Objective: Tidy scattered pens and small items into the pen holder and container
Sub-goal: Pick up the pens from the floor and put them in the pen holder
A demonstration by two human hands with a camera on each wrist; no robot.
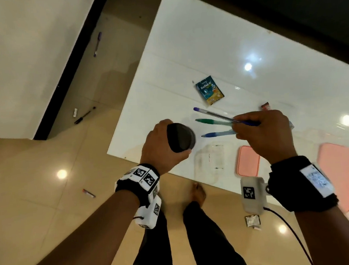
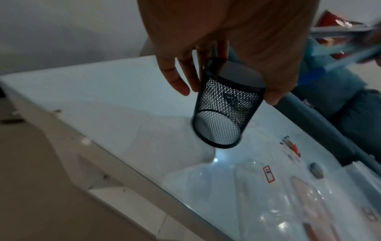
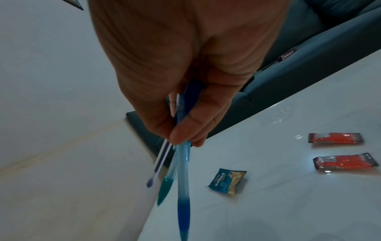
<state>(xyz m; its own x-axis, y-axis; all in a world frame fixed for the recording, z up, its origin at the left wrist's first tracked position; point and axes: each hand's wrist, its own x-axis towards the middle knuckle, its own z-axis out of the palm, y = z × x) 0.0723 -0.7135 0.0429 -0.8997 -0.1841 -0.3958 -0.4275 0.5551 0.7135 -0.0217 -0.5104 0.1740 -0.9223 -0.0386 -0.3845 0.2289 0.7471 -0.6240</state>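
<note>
Hands are raised over the white table (image 1: 183, 48), as I read it. Left hand (image 1: 159, 142) wraps one black mesh pen holder (image 2: 224, 114), tilted, clear of the surface. Right hand (image 1: 261, 134) pinches three pens (image 3: 181, 163), tips fanned toward 9 o'clock at the holder. I count one blue sachet (image 1: 209, 90) at 12 o'clock and two red packets (image 3: 336, 138).

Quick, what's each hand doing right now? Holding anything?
Left hand: gripping the black mesh pen holder, lifted off the table.
Right hand: pinching three pens in a bunch.
</note>
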